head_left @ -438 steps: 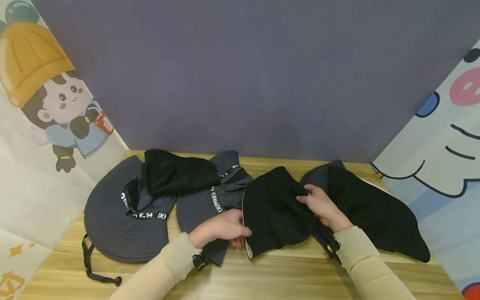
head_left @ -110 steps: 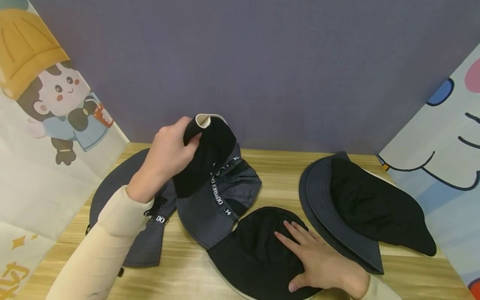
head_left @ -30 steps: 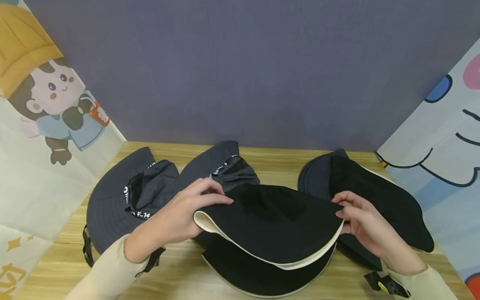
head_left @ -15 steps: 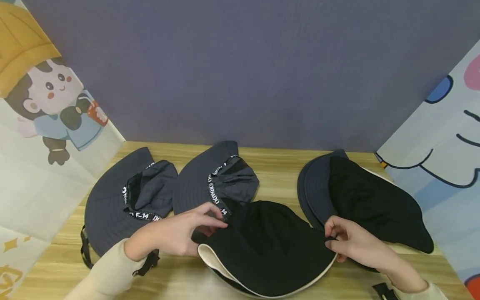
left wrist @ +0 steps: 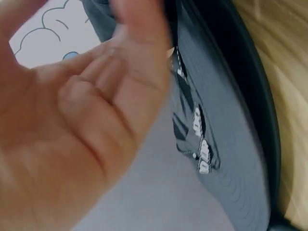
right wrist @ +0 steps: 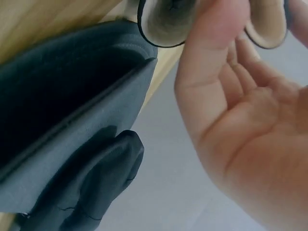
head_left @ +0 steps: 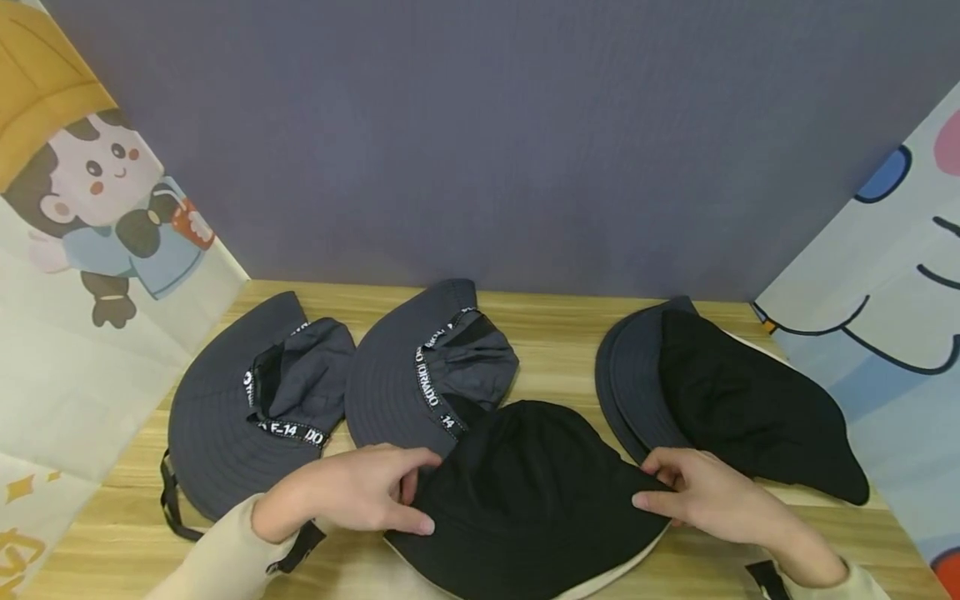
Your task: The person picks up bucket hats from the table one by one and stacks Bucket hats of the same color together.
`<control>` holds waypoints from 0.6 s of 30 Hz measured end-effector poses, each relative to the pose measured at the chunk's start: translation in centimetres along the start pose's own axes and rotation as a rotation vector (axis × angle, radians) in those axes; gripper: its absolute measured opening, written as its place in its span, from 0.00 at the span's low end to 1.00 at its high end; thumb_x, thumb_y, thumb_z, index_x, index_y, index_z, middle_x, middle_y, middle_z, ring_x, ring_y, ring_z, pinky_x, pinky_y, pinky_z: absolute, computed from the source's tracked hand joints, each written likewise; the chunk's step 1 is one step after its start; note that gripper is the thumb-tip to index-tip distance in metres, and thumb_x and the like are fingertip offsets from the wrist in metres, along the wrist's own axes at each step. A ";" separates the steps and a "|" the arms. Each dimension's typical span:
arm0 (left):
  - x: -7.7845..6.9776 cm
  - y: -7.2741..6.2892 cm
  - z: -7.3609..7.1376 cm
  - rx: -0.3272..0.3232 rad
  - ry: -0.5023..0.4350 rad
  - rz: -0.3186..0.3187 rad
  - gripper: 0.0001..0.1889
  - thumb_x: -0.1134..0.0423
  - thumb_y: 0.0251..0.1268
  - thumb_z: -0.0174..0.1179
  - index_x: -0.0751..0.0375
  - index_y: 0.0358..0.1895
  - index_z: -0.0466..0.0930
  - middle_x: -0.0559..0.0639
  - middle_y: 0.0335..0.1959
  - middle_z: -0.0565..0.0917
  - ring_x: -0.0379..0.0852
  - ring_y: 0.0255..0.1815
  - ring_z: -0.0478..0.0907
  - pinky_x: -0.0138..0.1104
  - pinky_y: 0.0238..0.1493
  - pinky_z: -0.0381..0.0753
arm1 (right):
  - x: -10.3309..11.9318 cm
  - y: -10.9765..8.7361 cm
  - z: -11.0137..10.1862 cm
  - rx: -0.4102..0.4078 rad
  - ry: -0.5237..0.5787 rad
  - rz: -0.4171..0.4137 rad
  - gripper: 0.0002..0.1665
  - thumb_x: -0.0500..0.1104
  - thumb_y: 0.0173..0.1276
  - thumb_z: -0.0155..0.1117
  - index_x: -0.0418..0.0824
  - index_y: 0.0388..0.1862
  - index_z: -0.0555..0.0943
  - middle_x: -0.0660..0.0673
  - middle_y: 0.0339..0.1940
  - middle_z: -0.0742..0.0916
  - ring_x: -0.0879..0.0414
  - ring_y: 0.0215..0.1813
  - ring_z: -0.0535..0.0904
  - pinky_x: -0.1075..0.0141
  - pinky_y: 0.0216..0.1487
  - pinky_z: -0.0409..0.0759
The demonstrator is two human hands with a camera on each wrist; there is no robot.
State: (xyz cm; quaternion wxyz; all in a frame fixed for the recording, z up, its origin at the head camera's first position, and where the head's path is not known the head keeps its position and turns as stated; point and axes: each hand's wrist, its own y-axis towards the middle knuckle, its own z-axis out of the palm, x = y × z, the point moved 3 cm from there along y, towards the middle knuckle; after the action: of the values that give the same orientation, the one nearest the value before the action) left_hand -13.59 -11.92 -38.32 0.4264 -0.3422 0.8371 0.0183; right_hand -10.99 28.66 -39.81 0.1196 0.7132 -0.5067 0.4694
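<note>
A black bucket hat (head_left: 540, 500) with a cream underside sits crown up at the front middle, stacked over a second black hat that is mostly hidden; a cream edge shows below. My left hand (head_left: 352, 492) pinches its brim at the left, thumb on top. At the right side of the brim, my right hand (head_left: 720, 504) grips with the thumb above and fingers curled below. Cream-lined brim folds (right wrist: 168, 29) show by the fingers in the right wrist view. In the left wrist view, the palm (left wrist: 86, 125) fills the left half, with a grey brim (left wrist: 226, 120) beyond.
Two dark grey sun hats lie on the wooden table (head_left: 562, 325): one at the left (head_left: 217, 417) with a chin cord, one behind the black hat (head_left: 390, 375). To the right, stacked grey brims (head_left: 637, 375) lie beside another black hat (head_left: 757, 408). A grey panel (head_left: 480, 150) stands behind.
The left hand took a black hat off the left grey hats; both hands then held it tilted above the other black hat. Over the last second it has come down onto that hat.
</note>
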 end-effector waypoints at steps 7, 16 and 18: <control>-0.3 0.7 -0.1 -0.074 -0.016 0.023 0.24 0.58 0.71 0.65 0.66 0.64 0.73 0.35 0.25 0.78 0.30 0.22 0.76 0.29 0.36 0.79 | 0.1 -0.3 -0.4 -0.037 0.008 -0.047 0.16 0.45 0.72 0.68 0.35 0.48 0.78 0.45 0.32 0.78 0.58 0.23 0.78 0.63 0.27 0.80; -0.7 1.4 1.1 -0.072 0.009 -0.071 0.42 0.46 0.55 0.76 0.60 0.70 0.69 0.34 0.23 0.78 0.32 0.23 0.74 0.30 0.30 0.75 | 0.0 -0.4 -0.3 -0.051 0.012 -0.038 0.17 0.45 0.72 0.68 0.34 0.49 0.78 0.44 0.32 0.79 0.57 0.23 0.79 0.62 0.26 0.81; -0.7 1.5 1.2 -0.088 0.014 -0.064 0.41 0.49 0.55 0.76 0.59 0.70 0.68 0.34 0.23 0.77 0.31 0.22 0.74 0.30 0.31 0.75 | 0.0 -0.4 -0.4 -0.045 0.018 -0.034 0.17 0.45 0.72 0.68 0.34 0.49 0.78 0.44 0.32 0.79 0.56 0.23 0.79 0.62 0.26 0.81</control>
State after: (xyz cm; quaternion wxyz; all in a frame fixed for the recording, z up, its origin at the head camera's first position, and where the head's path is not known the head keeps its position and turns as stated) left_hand -13.38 -9.99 -38.93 0.4053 -0.3875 0.8271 0.0388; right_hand -10.86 29.08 -39.50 0.1485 0.7146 -0.5037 0.4622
